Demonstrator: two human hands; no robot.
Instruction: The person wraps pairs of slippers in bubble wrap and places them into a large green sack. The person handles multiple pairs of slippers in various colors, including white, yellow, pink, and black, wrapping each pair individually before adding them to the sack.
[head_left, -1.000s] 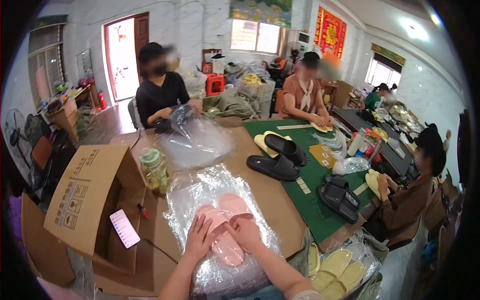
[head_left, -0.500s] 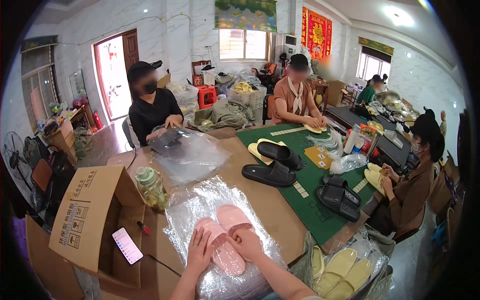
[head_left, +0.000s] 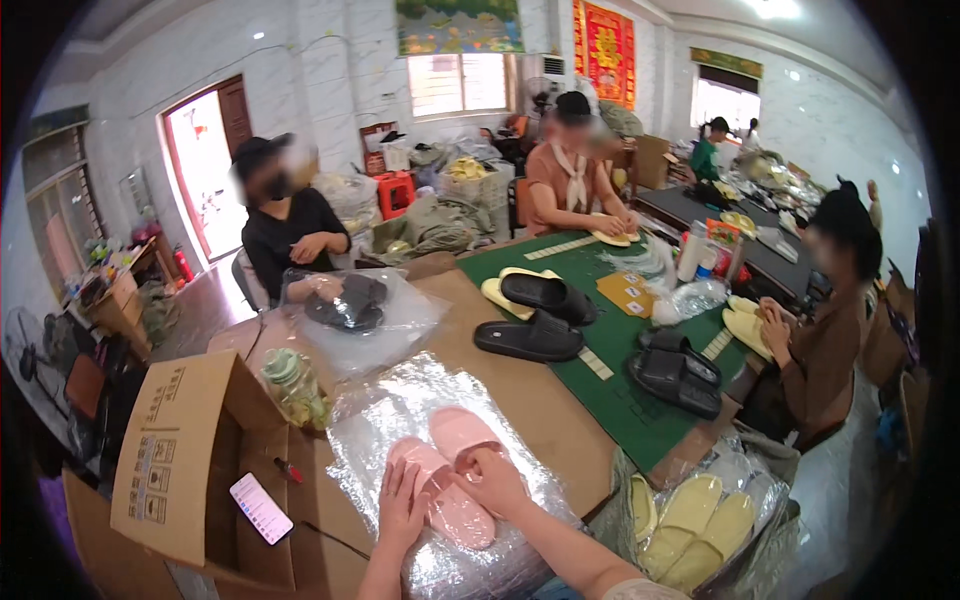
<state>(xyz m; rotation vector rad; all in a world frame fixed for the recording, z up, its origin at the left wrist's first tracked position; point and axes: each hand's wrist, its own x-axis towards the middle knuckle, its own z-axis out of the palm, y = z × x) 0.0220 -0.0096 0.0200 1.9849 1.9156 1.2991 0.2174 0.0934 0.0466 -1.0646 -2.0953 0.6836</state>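
A pair of pink slippers lies on a stack of shiny clear plastic bags (head_left: 375, 435) in front of me. I cannot tell whether the top film covers them. My left hand (head_left: 402, 508) rests along the left slipper (head_left: 462, 520), its fingers stretched out over the strap. Curled at the foot opening of the right slipper (head_left: 463, 430), my right hand (head_left: 497, 485) has its fingers closed on it; the fingertips are partly hidden.
Left of the bags stand a green-lidded bottle (head_left: 293, 388), an open cardboard box (head_left: 185, 450) and a phone (head_left: 261, 508). Black slippers (head_left: 527, 338) lie on a green mat (head_left: 620, 440). A sack of yellow slippers (head_left: 695, 505) sits at right. Co-workers sit around the table.
The view has shifted slightly. My hands stay on the pink slippers. Across the table, the co-worker in black has lifted one hand off the bagged dark slippers.
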